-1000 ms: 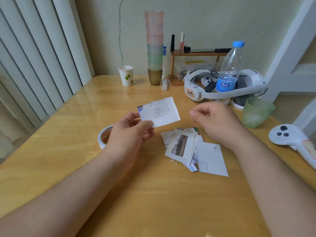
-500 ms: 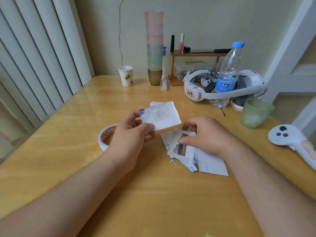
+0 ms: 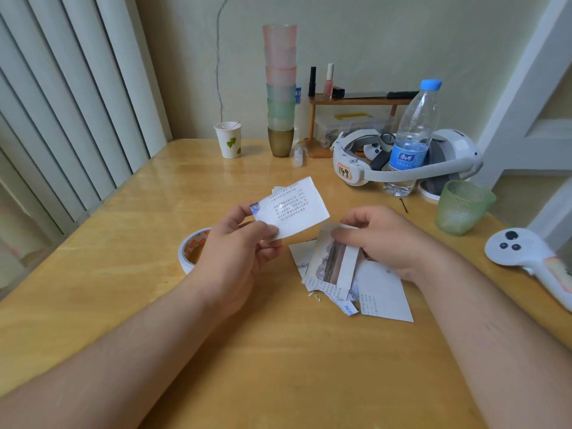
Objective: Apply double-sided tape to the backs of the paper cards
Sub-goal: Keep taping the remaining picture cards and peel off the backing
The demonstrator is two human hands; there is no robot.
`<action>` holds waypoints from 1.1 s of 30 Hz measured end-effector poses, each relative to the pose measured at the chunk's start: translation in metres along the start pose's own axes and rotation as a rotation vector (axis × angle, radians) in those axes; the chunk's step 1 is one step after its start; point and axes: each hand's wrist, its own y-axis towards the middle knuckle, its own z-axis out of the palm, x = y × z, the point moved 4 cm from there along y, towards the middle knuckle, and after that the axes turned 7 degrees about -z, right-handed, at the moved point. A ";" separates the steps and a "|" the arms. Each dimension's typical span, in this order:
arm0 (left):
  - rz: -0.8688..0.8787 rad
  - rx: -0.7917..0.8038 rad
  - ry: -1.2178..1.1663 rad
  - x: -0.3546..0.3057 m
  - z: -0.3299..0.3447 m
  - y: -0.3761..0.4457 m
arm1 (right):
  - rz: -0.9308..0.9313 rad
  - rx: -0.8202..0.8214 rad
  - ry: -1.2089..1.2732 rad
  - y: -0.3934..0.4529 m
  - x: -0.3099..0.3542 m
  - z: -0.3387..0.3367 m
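While the left hand [image 3: 235,255] pinches a printed card [image 3: 292,209], the right hand [image 3: 383,239] pinches a photo card [image 3: 335,263] (headset [image 3: 405,168] label: "149").

We see a wooden counter [image 3: 123,289] carrying a heap of paper cards [image 3: 380,292]. Left of the heap lies a tape roll [image 3: 190,253]. Behind the heap stand a paper cup [image 3: 228,139], a stack of tumblers [image 3: 280,88], a small wooden shelf [image 3: 353,102], a headset [image 3: 402,162] and a water bottle [image 3: 413,140]. Right of it sit a green glass [image 3: 462,207] and a white controller [image 3: 526,258].
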 end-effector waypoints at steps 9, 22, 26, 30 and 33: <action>-0.034 -0.015 -0.058 -0.001 -0.003 -0.001 | -0.004 -0.313 0.317 0.006 0.003 -0.030; 0.048 -0.035 0.136 0.001 -0.004 0.000 | -0.006 -0.408 0.801 -0.002 0.016 -0.025; 0.070 -0.043 0.190 0.002 -0.005 0.001 | -0.167 -0.404 0.782 -0.005 0.020 -0.029; 0.077 -0.047 0.207 0.002 -0.005 0.002 | -0.192 -0.297 0.826 -0.004 0.023 -0.024; 0.086 -0.051 0.198 0.003 -0.007 0.003 | -0.146 -0.168 0.772 -0.004 0.022 -0.016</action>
